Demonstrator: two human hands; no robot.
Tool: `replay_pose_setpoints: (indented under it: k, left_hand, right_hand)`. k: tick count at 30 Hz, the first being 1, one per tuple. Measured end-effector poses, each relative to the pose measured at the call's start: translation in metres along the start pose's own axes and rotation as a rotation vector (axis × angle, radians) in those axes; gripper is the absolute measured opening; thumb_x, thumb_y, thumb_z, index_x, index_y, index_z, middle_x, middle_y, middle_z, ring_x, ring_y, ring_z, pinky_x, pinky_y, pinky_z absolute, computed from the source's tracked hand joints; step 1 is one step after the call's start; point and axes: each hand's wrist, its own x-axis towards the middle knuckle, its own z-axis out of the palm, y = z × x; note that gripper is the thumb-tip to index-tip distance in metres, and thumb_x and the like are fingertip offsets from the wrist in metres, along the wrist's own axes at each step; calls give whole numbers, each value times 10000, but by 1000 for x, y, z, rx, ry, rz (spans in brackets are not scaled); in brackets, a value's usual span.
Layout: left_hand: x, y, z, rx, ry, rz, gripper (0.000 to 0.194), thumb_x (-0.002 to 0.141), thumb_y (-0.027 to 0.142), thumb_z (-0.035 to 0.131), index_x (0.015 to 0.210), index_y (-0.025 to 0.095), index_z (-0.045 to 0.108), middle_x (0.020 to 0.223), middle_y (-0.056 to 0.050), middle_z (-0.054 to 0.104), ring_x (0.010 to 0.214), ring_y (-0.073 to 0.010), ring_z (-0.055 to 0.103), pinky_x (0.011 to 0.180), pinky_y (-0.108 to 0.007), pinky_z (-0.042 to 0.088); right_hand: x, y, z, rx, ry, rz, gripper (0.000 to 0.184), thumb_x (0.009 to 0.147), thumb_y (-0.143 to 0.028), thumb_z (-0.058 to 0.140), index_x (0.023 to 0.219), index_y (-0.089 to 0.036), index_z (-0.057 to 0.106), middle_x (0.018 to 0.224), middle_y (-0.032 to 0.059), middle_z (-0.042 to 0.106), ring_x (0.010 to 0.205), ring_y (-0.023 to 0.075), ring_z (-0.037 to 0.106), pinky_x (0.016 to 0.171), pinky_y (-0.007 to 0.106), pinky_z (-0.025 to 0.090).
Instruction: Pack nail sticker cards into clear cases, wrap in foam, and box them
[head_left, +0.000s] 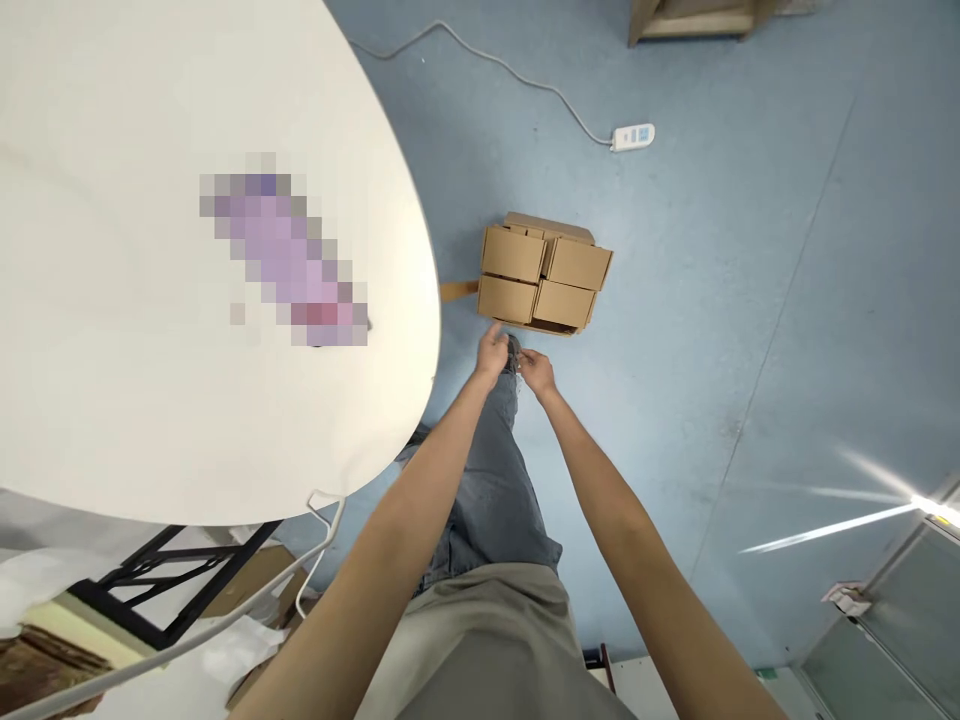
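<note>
Both my arms reach down to a dark shoe at the end of my bent leg in grey-blue jeans. My left hand is at the left side of the shoe, its fingers curled in. On the other side my right hand pinches its fingertips together close to the shoe. Whatever lies between the fingers is too small to make out. Just beyond the hands, several brown cardboard boxes are packed together in a larger carton on the blue floor.
A white table with a rounded edge fills the left, bearing a pixelated purple item. A white power strip and its cord lie on the floor ahead. A black metal frame and a white cable are at lower left.
</note>
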Motion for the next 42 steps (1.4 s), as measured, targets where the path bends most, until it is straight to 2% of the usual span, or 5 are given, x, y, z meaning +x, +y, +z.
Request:
replay_pose_setpoints:
  k: [8, 16, 23, 31, 42]
  left_hand:
    - [-152, 29, -46, -57, -322, 107, 390, 962, 327, 689, 1318, 191, 772, 1495, -152, 716, 1458, -323, 631, 1254, -508, 480]
    - [-266, 66, -161, -179, -418, 333, 439, 930, 526, 757, 1271, 256, 814, 1453, -134, 743, 1298, -353, 734, 1086, -500, 608]
    - [-349, 62, -305, -360, -359, 451, 495, 951, 577, 738, 1321, 253, 787, 1449, -124, 748, 1263, -314, 748, 1072, -449, 616]
    - [-428, 18, -462, -612, -77, 597, 423, 949, 511, 751, 1266, 235, 798, 1370, -139, 784, 1228, -320, 763, 1079, -474, 597]
    - [-462, -47, -582, -1018, 236, 539, 420, 896, 459, 804, 1230, 207, 770, 1340, -137, 786, 1221, -294, 745, 1154, -487, 529]
  right_hand:
    - [-128, -35, -29, 154, 137, -30, 377, 832, -535, 802, 1062, -236, 797, 1091, 76, 846, 886, 249, 814, 995, 467, 646]
    - [-260, -94, -13, 134, 190, -295, 469, 834, -603, 787, 1118, -229, 778, 1153, 124, 840, 952, 276, 806, 990, 481, 635]
    - [-347, -145, 76, 102, 152, -523, 504, 851, -615, 773, 1172, -227, 765, 1220, 142, 825, 1036, 291, 801, 1013, 483, 633]
    - [-426, -190, 215, -84, -14, -727, 489, 869, -576, 767, 1219, -234, 763, 1280, 153, 810, 1133, 308, 788, 1055, 505, 612]
    - [-480, -235, 381, -409, -305, -951, 502, 893, -577, 771, 1219, -195, 774, 1285, 167, 805, 1198, 315, 751, 1057, 493, 599]
